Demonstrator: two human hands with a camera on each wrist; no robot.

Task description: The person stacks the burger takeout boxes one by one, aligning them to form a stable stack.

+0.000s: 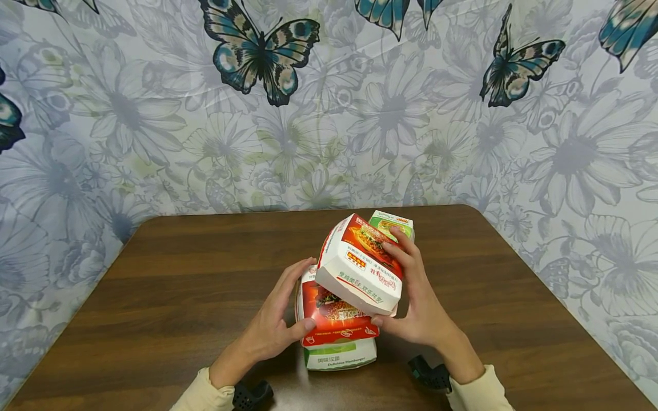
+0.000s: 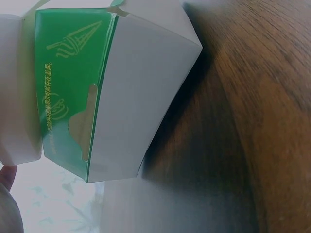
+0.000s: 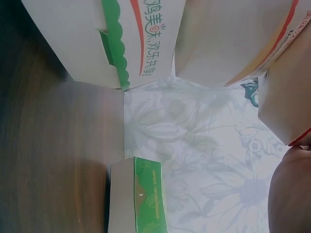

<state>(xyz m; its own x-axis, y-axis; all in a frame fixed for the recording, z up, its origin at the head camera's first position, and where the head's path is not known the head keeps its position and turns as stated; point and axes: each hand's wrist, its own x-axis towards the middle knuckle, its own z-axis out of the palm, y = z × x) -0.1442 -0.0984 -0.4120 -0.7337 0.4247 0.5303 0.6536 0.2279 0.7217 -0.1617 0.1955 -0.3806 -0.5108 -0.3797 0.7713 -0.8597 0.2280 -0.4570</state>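
In the head view, a red and white burger box (image 1: 362, 260) sits tilted on the right part of a red burger box (image 1: 334, 328). Below both is a green and white burger box (image 1: 339, 355) resting on the table. My right hand (image 1: 411, 285) grips the tilted top box, fingers spread over its printed face and thumb at its lower corner. My left hand (image 1: 272, 319) holds the middle red box by its left side, thumb at the near corner and fingers along the far side. The left wrist view shows the bottom box's green panel (image 2: 73, 92).
Behind the stack to the right stands another green and white box (image 1: 393, 222), partly hidden by the top box and right hand. Everything stands on a brown wooden table (image 1: 205, 274). A butterfly and flower patterned cloth (image 1: 319, 131) hangs beyond its far edge.
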